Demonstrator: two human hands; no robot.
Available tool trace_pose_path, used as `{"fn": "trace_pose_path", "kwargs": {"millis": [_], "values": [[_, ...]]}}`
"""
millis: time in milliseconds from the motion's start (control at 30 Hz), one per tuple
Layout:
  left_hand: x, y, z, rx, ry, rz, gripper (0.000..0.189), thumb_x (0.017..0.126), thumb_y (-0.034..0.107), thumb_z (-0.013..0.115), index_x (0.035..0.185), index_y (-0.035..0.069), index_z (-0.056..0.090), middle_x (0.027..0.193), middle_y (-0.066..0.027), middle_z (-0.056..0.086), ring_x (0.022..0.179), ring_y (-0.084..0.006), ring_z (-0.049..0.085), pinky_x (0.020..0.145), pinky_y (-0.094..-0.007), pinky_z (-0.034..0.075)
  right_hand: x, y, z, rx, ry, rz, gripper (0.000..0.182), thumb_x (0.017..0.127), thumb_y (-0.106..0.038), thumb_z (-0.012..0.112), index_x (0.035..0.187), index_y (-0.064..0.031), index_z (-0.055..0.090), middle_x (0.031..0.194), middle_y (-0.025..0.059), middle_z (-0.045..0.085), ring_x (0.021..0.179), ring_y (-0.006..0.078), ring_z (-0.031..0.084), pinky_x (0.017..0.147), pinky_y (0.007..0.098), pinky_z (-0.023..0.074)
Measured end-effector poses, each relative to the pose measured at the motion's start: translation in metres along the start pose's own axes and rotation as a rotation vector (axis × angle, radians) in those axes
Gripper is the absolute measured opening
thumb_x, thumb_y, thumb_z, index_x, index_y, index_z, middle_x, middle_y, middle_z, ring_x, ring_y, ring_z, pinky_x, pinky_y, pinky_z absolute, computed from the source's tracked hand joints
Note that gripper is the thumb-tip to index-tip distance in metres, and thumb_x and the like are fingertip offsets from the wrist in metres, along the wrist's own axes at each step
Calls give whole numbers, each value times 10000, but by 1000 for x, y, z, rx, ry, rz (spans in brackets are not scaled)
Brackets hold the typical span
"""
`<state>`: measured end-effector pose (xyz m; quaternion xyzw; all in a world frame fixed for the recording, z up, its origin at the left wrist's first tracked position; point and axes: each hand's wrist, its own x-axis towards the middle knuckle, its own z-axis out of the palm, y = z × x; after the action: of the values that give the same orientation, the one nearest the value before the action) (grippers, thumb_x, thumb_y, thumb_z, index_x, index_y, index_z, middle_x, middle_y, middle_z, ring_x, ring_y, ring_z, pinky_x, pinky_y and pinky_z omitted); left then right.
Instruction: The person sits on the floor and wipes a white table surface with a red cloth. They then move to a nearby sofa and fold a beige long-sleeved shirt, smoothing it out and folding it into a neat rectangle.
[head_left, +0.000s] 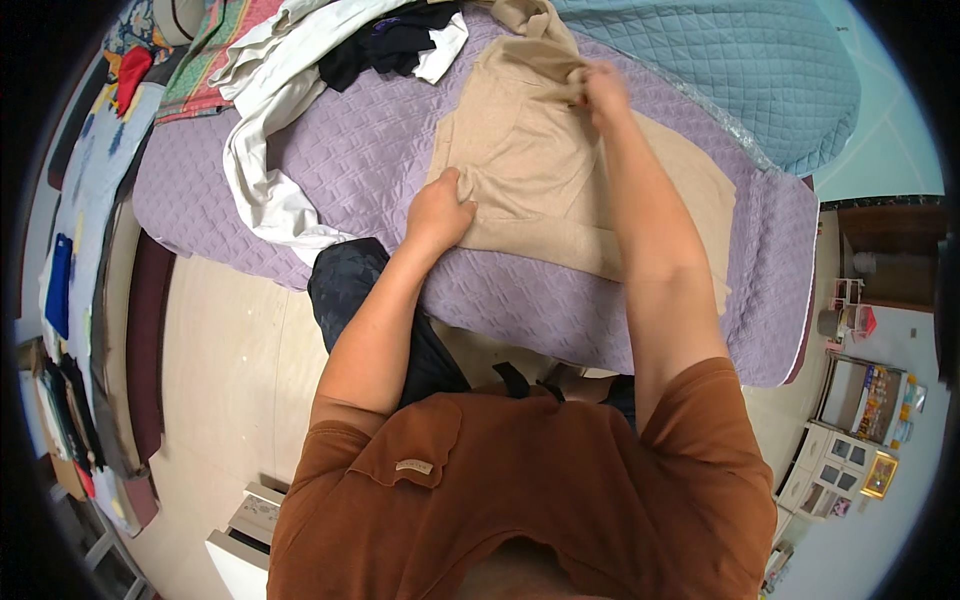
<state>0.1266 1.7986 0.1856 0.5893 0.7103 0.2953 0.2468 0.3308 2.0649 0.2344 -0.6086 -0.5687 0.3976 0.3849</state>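
A beige knit garment (525, 142) lies spread in front of me on a bed with a quilted purple cover (360, 150). With fingers closed on its left edge, just above the wide lower band, my left hand (441, 210) grips the cloth. My right hand (602, 88), slightly blurred, holds bunched fabric near the top of the garment. My right forearm covers part of the knit, and more of it shows to the right of the arm. The far end of the garment runs out at the top of the view.
Long white cloth (262, 165) winds across the bed at the left, beside a black garment (382, 45). A blue quilted cover (720, 67) lies at the upper right. Far left, another surface bears a folded blue cloth (58, 289). A white cabinet (829, 469) stands far right.
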Motion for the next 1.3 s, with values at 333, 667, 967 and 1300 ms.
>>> {"fn": "trace_pose_path", "kwargs": {"millis": [333,667,967,1300], "values": [[3,3,7,46,129,-31,300,823,115,657,1075,-22,571,950,-309,696,926,-490,670,823,-563,521,-14,-82,-190,1376,-337,-267,381,1043,-129,443,1386,-4,550,1441,168,584,1319,297,559,1135,490,456],[-12,-6,22,171,224,239,395,827,37,616,1212,95,681,1101,-191,697,962,-420,682,820,-487,554,-235,202,-262,1286,458,328,421,1052,-330,569,1366,-50,570,1361,138,642,1262,301,614,1032,493,536],[-27,-1,25,241,225,233,497,830,14,590,1307,128,664,1125,-204,649,1002,-427,655,852,-489,537,-220,203,-299,1199,625,396,293,1026,-216,613,1277,-66,591,1229,136,684,1117,317,681,907,486,593],[-39,0,26,261,238,244,605,799,-26,583,1364,181,641,1130,-179,632,975,-414,654,834,-472,538,-256,203,-335,841,521,164,279,982,-58,607,1254,-53,547,1107,132,681,898,249,698,734,393,624]]}}
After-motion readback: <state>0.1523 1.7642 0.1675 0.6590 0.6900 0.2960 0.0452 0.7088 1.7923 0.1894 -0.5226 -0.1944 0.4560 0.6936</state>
